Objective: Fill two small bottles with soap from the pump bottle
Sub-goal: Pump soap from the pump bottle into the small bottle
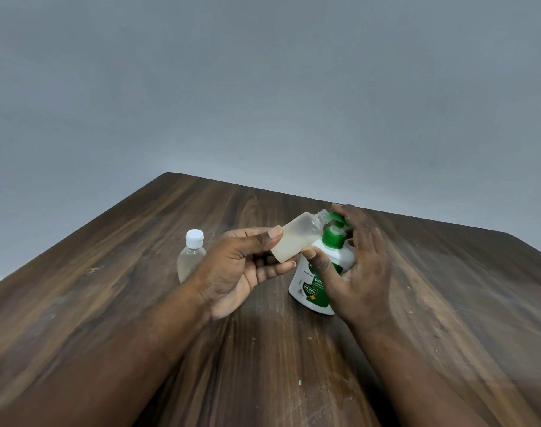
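Filling the open bottle now.

- Left hand [238,269]: fingers clamped on the frosted small bottle [297,238], thumb on top, other fingers underneath near the base. The bottle is uncapped, off the surface [139,303] and tilted, with its neck up and right against the green pump head [334,234].
- Right hand [361,266]: fingers curled over the pump head, thumb on the front shoulder of the pump bottle [309,288]. The pump bottle stands upright on the surface.
- The spout tip is hidden behind the fingers and the neck, so I can't tell whether it's actually inside the mouth.
- The frosted bottle looks partly filled, with pale liquid toward the low end. The level is hard to read through the wall.
- Capped small bottle [192,257]: upright on the surface behind the left hand, white cap on. It looks like it holds some liquid, so it's probably done, but I can't confirm.

How to do this step well:
- Seat the spout in the mouth before pressing, since the neck is narrow.
- Use short full strokes and let the pump recover between them.
- Keep the tilt shallow so soap runs down the wall without backing out.
- Hold the pump bottle down with the thumb, because side load from the small bottle could tip it.
- Stop short of the threads.
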`<state>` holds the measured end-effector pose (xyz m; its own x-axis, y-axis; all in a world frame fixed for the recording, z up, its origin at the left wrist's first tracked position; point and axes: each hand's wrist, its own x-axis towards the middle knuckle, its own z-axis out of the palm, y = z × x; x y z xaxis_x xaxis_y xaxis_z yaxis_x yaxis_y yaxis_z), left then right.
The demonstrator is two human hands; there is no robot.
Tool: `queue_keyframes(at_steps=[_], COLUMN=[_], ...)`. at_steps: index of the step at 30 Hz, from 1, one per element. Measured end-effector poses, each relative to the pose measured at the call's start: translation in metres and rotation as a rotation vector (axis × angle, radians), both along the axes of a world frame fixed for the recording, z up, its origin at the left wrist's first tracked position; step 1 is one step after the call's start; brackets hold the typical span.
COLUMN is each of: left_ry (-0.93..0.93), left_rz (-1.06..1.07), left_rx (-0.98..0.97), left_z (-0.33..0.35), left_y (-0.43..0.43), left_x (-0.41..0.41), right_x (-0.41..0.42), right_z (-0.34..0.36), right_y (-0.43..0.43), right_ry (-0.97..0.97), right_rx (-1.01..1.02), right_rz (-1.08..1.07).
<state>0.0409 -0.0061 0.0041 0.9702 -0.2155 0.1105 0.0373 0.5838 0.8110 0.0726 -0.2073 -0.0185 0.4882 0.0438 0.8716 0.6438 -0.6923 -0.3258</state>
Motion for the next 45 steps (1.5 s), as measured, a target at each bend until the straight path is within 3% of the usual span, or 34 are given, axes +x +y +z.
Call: queue_keyframes(at_steps=[45], left_ry=[0.006], left_rz=[-0.004], left_rx=[-0.008], left_z=[-0.0047], left_y=[0.0025], left_x=[0.0046], right_x=[-0.0024], right_z=[-0.0017], right_y=[0.0021], right_ry=[0.007], right_rx=[0.014], right_rz=[0.003])
